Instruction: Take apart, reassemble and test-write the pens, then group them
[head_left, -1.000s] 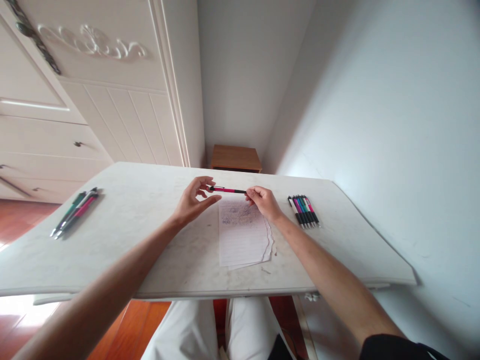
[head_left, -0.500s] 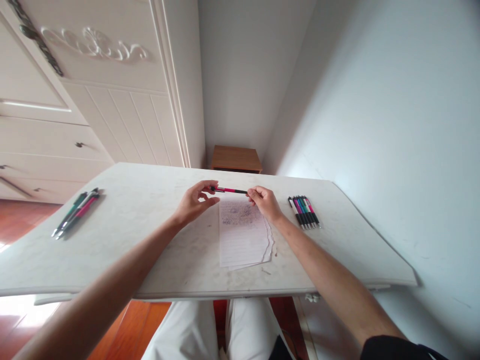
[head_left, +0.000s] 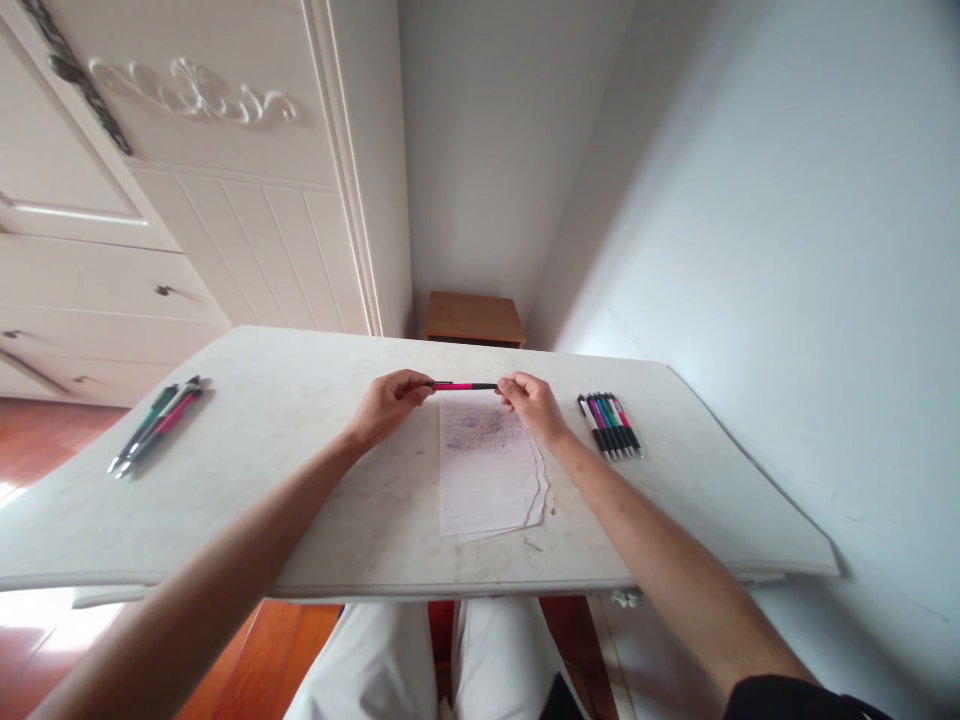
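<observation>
A pink and black pen [head_left: 461, 386] is held level between my two hands, above the top edge of the paper. My left hand [head_left: 391, 402] is closed, pinching the pen's clip end between thumb and fingers. At the dark grip end, my right hand [head_left: 531, 402] is closed on the pen; its tip is hidden in the fingers. Below lie lined sheets of paper [head_left: 487, 495] with torn right edges and dense scribbles across the upper part.
To the right, several pens [head_left: 609, 425] lie side by side in a row. A few more pens [head_left: 156, 425] rest at the left of the white table [head_left: 337, 540]. A wall [head_left: 787, 300] runs along the right, a white cabinet [head_left: 262, 230] stands behind left, and a brown wooden box [head_left: 474, 315] sits beyond the far edge.
The fingers of my left hand have gone from spread around the pen's end to closed in a pinch on it. My right hand keeps its hold.
</observation>
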